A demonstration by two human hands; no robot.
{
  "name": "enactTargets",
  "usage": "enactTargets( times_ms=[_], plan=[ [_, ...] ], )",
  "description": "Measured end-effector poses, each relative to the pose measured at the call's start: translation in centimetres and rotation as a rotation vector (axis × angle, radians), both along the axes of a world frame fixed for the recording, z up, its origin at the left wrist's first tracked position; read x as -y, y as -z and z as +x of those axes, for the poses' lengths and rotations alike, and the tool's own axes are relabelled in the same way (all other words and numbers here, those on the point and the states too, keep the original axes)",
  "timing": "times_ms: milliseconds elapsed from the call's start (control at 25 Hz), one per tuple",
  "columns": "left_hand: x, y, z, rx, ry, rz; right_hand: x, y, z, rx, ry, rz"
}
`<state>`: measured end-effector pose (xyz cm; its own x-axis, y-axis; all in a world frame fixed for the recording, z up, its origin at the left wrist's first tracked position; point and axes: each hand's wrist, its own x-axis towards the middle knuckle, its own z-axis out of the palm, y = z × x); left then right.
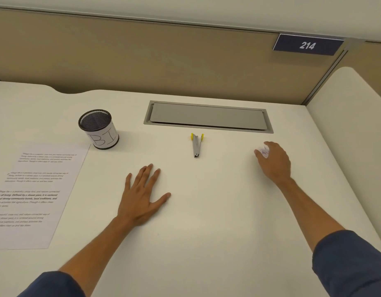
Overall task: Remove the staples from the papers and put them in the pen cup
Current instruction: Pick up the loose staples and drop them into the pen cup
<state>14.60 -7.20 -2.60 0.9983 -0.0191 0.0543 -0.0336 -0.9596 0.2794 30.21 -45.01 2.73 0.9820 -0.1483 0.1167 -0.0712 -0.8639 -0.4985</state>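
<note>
Papers (35, 189) lie flat at the left edge of the white desk (206, 211), printed side up, several blocks of text visible, partly cut off by the frame's left side. Whether a staple sits in them cannot be told, too small. Pen cup (98, 129), black mesh with a white label wrap bearing handwritten letters, stands upright just beyond the papers' far right corner, close to touching that corner. Nothing can be made out inside the cup.

Staple remover (197, 145), grey metal with yellow grips at the far end, lies mid-desk, pointing toward the person, just in front of the grey cable hatch (207, 115) set into the desk top. It is apart from both hands.

Left hand (143, 195) rests palm down on the desk, fingers straight and spread, holding nothing; between the papers and the remover, nearer the person. Right hand (274, 161) is out to the right of the remover, fingers curled round a small crumpled white paper scrap (263, 151) with some purple marks on it; the scrap shows at the fingertips.

Dark blue sleeves (352, 264) are pushed up both forearms. Tan partition (142, 61) behind the desk carries a navy sign (307, 45) reading 214.
</note>
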Motion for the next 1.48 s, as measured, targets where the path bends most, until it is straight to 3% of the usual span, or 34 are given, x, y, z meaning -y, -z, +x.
enactTargets(
  times_ms=[160,320,600,760,960,1160,1400,1480],
  plan=[
    [-0.1,0.0,0.0,0.009,-0.005,0.001,2.8,1.2,2.5,-0.204,-0.033,0.038],
    [0.1,-0.1,-0.1,0.008,-0.020,-0.023,3.6,2.1,4.7,-0.254,-0.090,0.024],
    [0.1,-0.1,0.0,0.025,-0.028,-0.043,3.6,2.4,4.0,-0.106,-0.304,-0.271],
    [0.2,0.0,0.0,0.023,-0.028,-0.044,3.1,2.1,3.6,0.064,-0.246,-0.303],
    [0.2,0.0,0.0,0.027,-0.029,-0.040,2.8,1.8,5.2,-0.042,-0.307,-0.334],
    [0.3,0.0,0.0,0.033,-0.022,-0.045,3.1,3.1,3.4,0.085,-0.328,-0.435],
    [0.2,-0.1,-0.1,0.029,-0.024,-0.041,5.8,1.0,3.4,0.101,-0.211,-0.112],
    [0.3,-0.1,-0.1,0.031,-0.027,-0.053,6.8,0.5,3.7,0.020,-0.141,-0.131]
  ],
)
